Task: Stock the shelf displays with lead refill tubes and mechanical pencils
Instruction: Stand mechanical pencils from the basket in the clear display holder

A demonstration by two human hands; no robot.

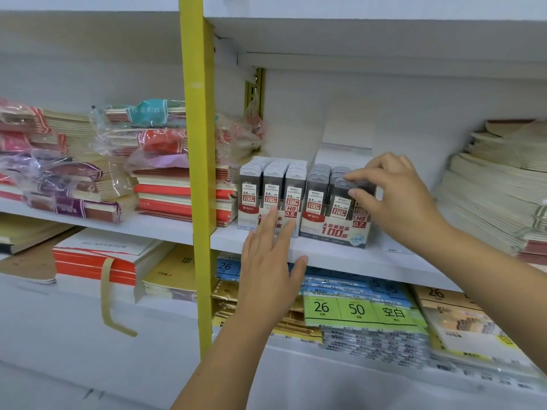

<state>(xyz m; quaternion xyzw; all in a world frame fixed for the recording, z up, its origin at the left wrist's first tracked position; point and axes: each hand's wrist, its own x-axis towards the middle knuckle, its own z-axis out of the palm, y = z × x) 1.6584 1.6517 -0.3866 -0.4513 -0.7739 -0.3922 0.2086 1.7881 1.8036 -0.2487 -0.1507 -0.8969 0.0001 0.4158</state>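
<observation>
Lead refill tube [356, 185] sitting at front-right top of 0.7 display box [328, 230] on white shelf [340, 253], R hand [396, 198] pinching it w/ thumb + fingers. L hand [266, 267] reaching flat, fingers straight, tips touching 0.5 display box [251, 216] (just beside the 0.7 one).

Right hand [393, 196]: thumb and fingers pinch a dark lead refill tube [362, 185] at the top of the 0.7 HB display box [331, 232], directly under its fingertips. Left hand [269, 261]: fingers straight, tips over the front panel of the 0.5 HB display box [251, 216]; contact uncertain. Its thumb lies at the white shelf edge [355, 255]. Green label sheets [358, 310] sit below the right forearm. A yellow upright [196, 143] stands left of the left hand.
</observation>
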